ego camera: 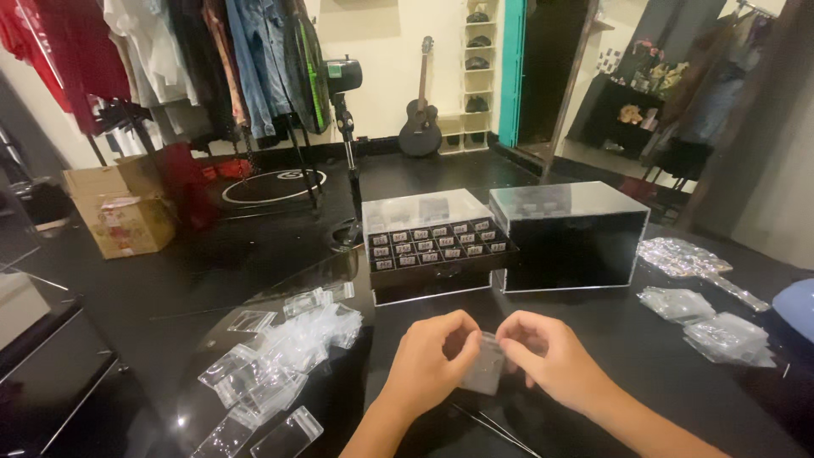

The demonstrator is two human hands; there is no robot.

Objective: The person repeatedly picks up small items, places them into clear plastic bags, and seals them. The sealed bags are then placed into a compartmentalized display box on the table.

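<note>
Both hands meet over the black glass table (593,331), near its front edge. My left hand (432,360) and my right hand (547,352) pinch one small clear zip bag (485,366) between their fingertips. What the bag holds is too small to tell. Just beyond the hands stands a clear-lidded case (428,242) with rows of small labelled compartments. A closed clear-topped black box (568,233) stands to its right.
A heap of empty clear zip bags (275,360) lies at the left of the table. More filled bags (708,322) lie at the right, beside a blue cap (797,305). A fan stand (346,127), clothes rack, cardboard box (123,208) and guitar (420,110) stand behind.
</note>
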